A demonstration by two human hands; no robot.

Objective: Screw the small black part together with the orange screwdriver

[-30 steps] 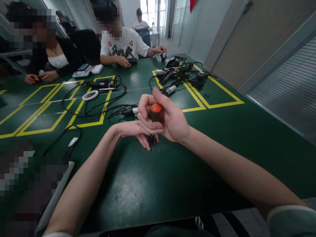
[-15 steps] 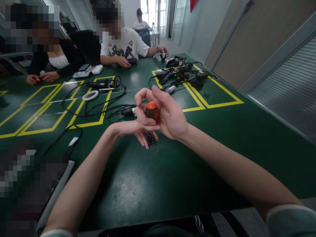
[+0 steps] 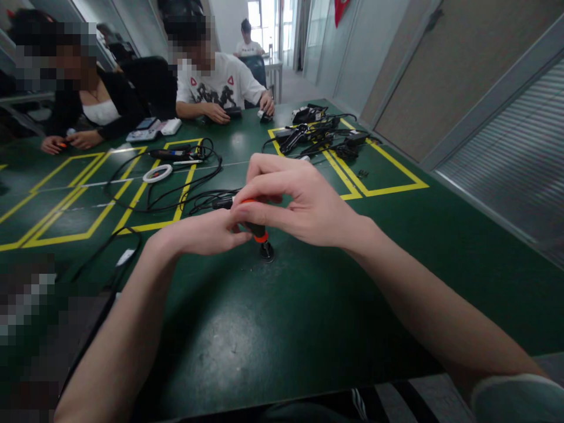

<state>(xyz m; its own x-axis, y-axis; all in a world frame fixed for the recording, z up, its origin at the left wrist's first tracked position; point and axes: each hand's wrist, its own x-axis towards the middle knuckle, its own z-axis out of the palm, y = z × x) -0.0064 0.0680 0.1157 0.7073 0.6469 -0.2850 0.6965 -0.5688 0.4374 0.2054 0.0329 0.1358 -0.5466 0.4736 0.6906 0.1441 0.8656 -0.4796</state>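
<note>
Right hand [image 3: 304, 202] has turned back-upward, pinching the screwdriver [image 3: 256, 228] by its orange end. Long axis steep, butt leaning left, tip down at the black round part [image 3: 267, 253] on the green table [image 3: 317, 317]. Left hand [image 3: 205, 232] beside the screwdriver; its grip cannot be told.

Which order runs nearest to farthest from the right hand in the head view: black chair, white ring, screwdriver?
1. Screwdriver, in the right hand
2. White ring, left, on the table
3. Black chair, left, beyond the table
</note>
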